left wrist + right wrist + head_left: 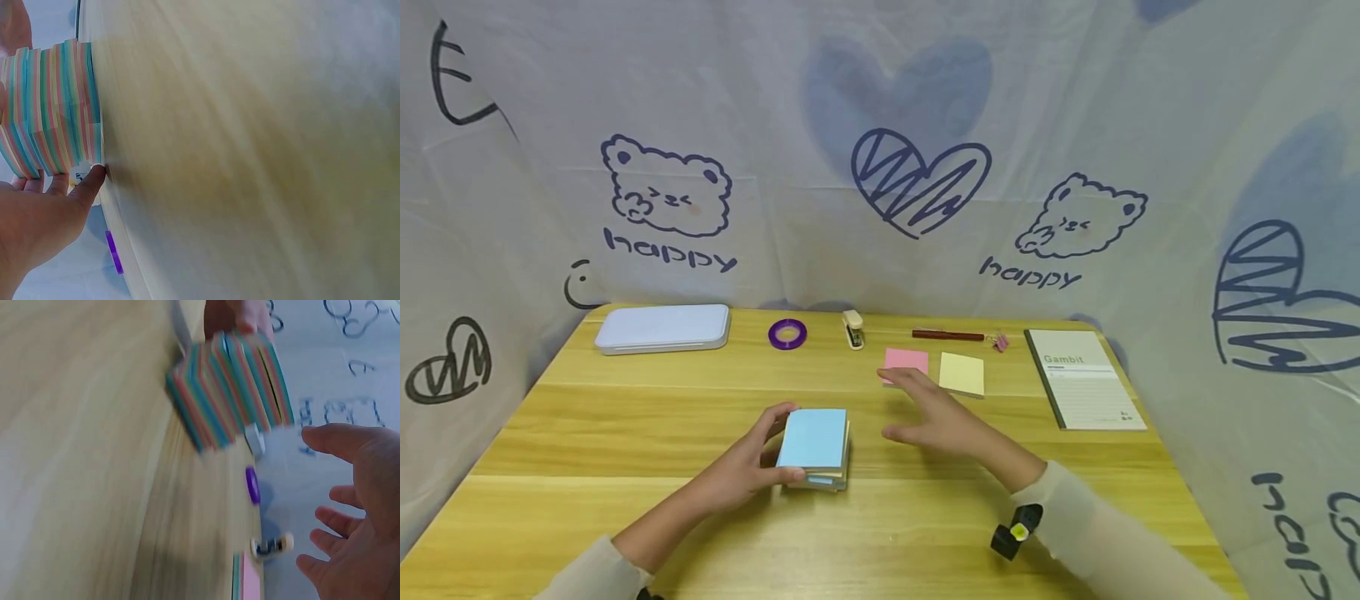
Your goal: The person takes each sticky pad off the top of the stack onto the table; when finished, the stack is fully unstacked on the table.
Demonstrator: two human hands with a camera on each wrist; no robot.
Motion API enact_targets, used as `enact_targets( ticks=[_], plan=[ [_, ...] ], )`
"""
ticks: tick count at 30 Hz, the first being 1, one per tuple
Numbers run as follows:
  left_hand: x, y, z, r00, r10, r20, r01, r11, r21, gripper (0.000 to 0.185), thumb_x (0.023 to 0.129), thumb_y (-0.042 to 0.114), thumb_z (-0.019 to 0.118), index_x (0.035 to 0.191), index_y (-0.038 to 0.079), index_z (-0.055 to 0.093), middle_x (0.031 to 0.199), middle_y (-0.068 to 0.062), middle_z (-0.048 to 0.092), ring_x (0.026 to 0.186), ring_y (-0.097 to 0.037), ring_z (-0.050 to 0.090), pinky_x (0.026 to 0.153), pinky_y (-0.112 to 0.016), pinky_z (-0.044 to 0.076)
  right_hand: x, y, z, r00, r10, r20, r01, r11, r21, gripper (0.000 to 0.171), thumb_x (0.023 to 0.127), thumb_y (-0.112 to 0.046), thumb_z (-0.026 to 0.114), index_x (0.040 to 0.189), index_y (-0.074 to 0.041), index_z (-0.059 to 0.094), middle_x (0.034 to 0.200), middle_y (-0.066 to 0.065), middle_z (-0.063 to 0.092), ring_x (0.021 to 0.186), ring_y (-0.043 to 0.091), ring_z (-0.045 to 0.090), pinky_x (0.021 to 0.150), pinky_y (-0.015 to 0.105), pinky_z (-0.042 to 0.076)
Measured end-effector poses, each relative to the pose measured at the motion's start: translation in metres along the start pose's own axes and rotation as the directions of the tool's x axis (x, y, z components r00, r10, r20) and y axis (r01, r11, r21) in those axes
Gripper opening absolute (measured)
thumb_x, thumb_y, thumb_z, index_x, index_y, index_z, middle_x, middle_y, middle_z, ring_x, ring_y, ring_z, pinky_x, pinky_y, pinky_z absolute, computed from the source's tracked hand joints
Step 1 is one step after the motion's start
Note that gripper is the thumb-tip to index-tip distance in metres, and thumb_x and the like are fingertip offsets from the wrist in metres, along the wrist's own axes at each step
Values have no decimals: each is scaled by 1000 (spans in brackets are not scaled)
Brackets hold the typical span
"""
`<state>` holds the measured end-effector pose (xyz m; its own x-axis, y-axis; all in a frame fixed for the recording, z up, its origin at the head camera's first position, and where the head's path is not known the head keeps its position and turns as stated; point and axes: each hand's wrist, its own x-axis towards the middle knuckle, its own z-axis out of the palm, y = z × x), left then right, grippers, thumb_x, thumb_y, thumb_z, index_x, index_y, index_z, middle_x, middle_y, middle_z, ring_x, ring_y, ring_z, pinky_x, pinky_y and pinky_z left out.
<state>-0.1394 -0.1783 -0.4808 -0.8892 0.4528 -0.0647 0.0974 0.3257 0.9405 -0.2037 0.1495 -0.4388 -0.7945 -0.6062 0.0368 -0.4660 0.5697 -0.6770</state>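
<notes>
A tall stack of sticky note pads (814, 440) stands on the table, blue on top. Its sides show many blue, pink and yellow layers (53, 112) in the left wrist view, slightly uneven. My left hand (748, 467) holds the stack from its left side, thumb at the near edge and fingers toward the back. My right hand (947, 421) hovers to the right of the stack, apart from it, fingers spread and holding nothing. Beyond the right fingertips lie a pink sticky note pad (907, 359), partly covered by that hand, and a pale yellow pad (962, 374).
Along the back of the wooden table (625, 433) lie a white case (662, 328), a purple tape roll (787, 334), a small white stapler (853, 330), a dark red pen (947, 335) and a pink clip (1000, 342). A notebook (1086, 379) lies at the right. Printed cloth surrounds the table.
</notes>
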Motion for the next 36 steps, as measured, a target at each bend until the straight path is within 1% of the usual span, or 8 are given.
enact_targets(
  ticks=[4,8,12,16,19,25,29,36],
  plan=[
    [1,0,0,1000,1,2,-1,1000,1,90,93,25,79,159,7,20,165,-32,18,152,-55,14,117,-66,29,4,-15,11,998,-32,46,32,999,8,85,91,-40,79,162,-20,35,164,9,34,150,33,36,119,59,34],
    [1,0,-1,1000,12,7,-12,1000,-5,89,93,24,79,158,7,21,164,-32,20,151,-56,14,116,-67,32,9,-27,22,994,-49,97,48,999,16,90,90,-47,79,162,-21,32,165,7,33,150,31,36,120,55,36],
    [1,0,-1,1000,25,16,-24,1000,-10,87,94,24,78,158,8,20,164,-31,21,151,-57,14,115,-67,33,16,-38,32,989,-56,139,55,998,9,94,88,-49,80,163,-19,31,165,5,33,149,26,38,120,50,38],
    [1,-1,-1,999,31,23,-31,1000,-8,87,95,25,77,158,9,19,165,-31,20,152,-56,13,115,-67,34,21,-47,41,984,-77,163,77,997,3,97,88,-47,82,162,-12,31,163,7,36,146,25,42,119,46,40],
    [2,-1,-1,999,25,26,-25,1000,-13,87,95,26,76,159,10,19,166,-29,19,152,-54,12,116,-66,34,23,-53,47,982,-78,172,81,997,-8,99,86,-46,83,162,-9,31,160,8,39,140,24,48,114,40,45],
    [2,0,-1,999,21,31,-20,999,-27,87,96,26,76,159,11,19,166,-29,17,152,-55,11,115,-66,35,25,-60,53,986,-32,164,38,999,-36,100,84,-44,86,161,-8,33,156,8,43,128,20,54,102,28,51],
    [2,1,-1,999,26,29,-25,999,-25,86,96,25,76,158,10,19,166,-29,17,152,-55,12,114,-65,37,25,-63,53,987,-13,158,19,999,-40,97,85,-40,86,161,-9,34,155,7,44,126,20,55,100,28,52],
    [1,-1,0,999,25,29,-24,999,-25,87,96,25,76,159,9,18,166,-31,17,151,-57,12,114,-65,36,25,-62,53,990,-23,139,31,998,-54,92,86,-38,85,160,-9,37,152,8,48,124,20,57,99,29,53]
  ],
)
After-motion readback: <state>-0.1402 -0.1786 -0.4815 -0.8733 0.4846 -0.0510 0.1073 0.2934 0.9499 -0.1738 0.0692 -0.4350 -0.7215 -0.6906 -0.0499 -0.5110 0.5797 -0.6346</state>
